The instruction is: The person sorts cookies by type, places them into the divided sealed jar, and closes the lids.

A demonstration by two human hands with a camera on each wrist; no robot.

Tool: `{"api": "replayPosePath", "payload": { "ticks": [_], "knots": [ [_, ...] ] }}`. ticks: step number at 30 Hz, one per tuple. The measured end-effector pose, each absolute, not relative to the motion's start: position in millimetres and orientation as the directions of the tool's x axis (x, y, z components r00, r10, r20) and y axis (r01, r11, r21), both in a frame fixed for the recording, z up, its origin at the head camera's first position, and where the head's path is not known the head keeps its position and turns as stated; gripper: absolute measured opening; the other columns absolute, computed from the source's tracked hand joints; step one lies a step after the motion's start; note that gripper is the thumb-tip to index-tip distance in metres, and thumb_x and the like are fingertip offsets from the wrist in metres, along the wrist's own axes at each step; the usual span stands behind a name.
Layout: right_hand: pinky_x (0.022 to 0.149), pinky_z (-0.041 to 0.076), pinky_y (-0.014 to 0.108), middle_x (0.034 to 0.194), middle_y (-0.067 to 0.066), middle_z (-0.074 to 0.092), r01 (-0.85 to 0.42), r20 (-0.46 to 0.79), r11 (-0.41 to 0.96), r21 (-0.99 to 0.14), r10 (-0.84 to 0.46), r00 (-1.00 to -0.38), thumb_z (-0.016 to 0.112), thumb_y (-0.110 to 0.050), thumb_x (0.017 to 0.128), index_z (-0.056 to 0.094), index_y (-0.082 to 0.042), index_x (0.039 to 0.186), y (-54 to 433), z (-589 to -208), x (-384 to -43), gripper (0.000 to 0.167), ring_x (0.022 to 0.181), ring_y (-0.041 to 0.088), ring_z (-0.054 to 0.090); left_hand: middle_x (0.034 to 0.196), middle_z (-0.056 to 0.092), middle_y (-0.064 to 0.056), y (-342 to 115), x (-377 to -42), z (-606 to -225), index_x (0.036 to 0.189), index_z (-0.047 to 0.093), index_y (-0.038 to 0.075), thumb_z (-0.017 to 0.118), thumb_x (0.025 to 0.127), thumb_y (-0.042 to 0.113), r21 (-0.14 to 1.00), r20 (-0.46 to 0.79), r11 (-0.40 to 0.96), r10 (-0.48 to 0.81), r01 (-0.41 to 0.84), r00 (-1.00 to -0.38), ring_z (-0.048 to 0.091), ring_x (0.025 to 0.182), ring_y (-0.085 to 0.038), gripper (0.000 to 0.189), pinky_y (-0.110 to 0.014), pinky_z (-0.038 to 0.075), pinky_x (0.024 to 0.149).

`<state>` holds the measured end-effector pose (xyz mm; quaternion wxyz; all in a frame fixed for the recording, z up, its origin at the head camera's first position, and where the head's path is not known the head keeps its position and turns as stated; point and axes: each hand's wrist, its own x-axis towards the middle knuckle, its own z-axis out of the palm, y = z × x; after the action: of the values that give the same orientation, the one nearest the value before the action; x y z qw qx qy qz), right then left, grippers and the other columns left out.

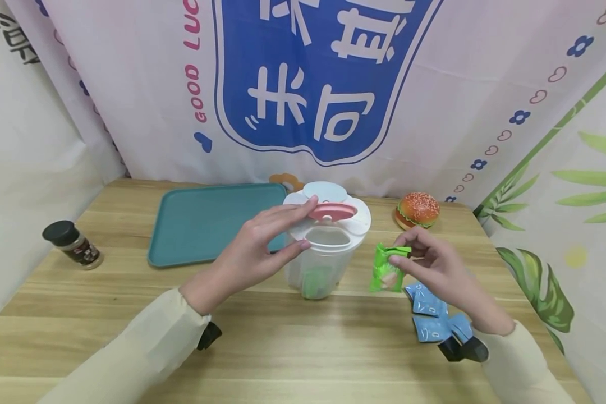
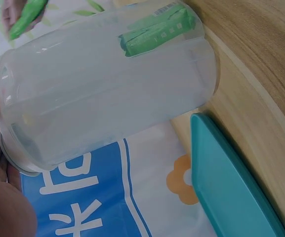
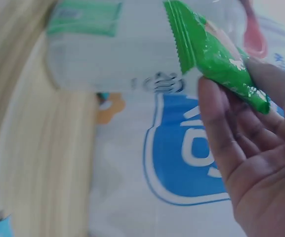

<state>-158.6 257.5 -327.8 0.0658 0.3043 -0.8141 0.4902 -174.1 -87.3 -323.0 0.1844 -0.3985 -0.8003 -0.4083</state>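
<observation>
A clear plastic canister (image 1: 317, 269) with a white compartmented lid stands upright on the table, one red flap (image 1: 333, 211) raised over an opening. My left hand (image 1: 260, 247) holds the lid at its left side, fingertips by the red flap and thumb at the opening's rim. Inside, a green packet (image 2: 157, 32) lies at the canister's bottom. Right of the canister, my right hand (image 1: 434, 264) pinches another green packet (image 3: 216, 54) between thumb and fingers, above the table. Several blue packets (image 1: 431, 328) lie on the table below the right hand.
Behind the left hand lies a teal tray (image 1: 207, 219). A black-capped seasoning jar (image 1: 76, 244) is at the far left, and a toy hamburger (image 1: 418, 210) sits at the back right. A printed cloth (image 1: 434, 112) hangs along the table's back edge.
</observation>
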Motion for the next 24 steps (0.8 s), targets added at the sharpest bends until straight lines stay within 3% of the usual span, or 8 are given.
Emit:
{"api": "replayPosePath", "payload": {
  "ticks": [6, 13, 20, 24],
  "knots": [
    [0.07, 0.062, 0.018, 0.097, -0.002, 0.074, -0.588, 0.533, 0.127, -0.799, -0.305, -0.79, 0.062, 0.022, 0.091, 0.06, 0.007, 0.109, 251, -309, -155, 0.023, 0.081, 0.005, 0.072, 0.157, 0.058, -0.002, -85, -175, -324, 0.155, 0.052, 0.014, 0.079, 0.094, 0.015, 0.51, 0.622, 0.34, 0.489, 0.79, -0.612, 0.056, 0.144, -0.022, 0.067, -0.046, 0.045, 0.122],
    [0.075, 0.064, 0.021, 0.107, -0.003, 0.07, -0.62, 0.583, 0.136, -0.773, -0.237, -0.778, 0.062, 0.014, 0.097, 0.062, 0.001, 0.117, 232, -295, -156, 0.025, 0.085, 0.006, 0.071, 0.155, 0.059, -0.004, -87, -173, -324, 0.154, 0.053, 0.012, 0.08, 0.093, 0.013, 0.513, 0.618, 0.358, 0.476, 0.78, -0.625, 0.057, 0.143, -0.026, 0.067, -0.049, 0.048, 0.119],
    [0.077, 0.062, 0.018, 0.11, 0.0, 0.069, -0.712, 0.681, 0.082, -0.697, -0.233, -0.694, 0.06, 0.017, 0.095, 0.055, 0.019, 0.116, 209, -287, -160, 0.021, 0.088, 0.006, 0.07, 0.153, 0.062, -0.005, -87, -174, -324, 0.153, 0.053, 0.009, 0.08, 0.093, 0.011, 0.515, 0.629, 0.346, 0.47, 0.785, -0.62, 0.058, 0.142, -0.026, 0.066, -0.049, 0.048, 0.119],
    [0.08, 0.062, 0.016, 0.112, -0.002, 0.069, -0.756, 0.726, 0.082, -0.649, -0.228, -0.649, 0.061, 0.02, 0.093, 0.055, 0.022, 0.114, 198, -285, -162, 0.022, 0.093, 0.005, 0.071, 0.153, 0.061, -0.004, -85, -176, -324, 0.154, 0.053, 0.01, 0.08, 0.093, 0.012, 0.511, 0.632, 0.339, 0.475, 0.79, -0.612, 0.059, 0.141, -0.026, 0.066, -0.048, 0.049, 0.119]
  ]
}}
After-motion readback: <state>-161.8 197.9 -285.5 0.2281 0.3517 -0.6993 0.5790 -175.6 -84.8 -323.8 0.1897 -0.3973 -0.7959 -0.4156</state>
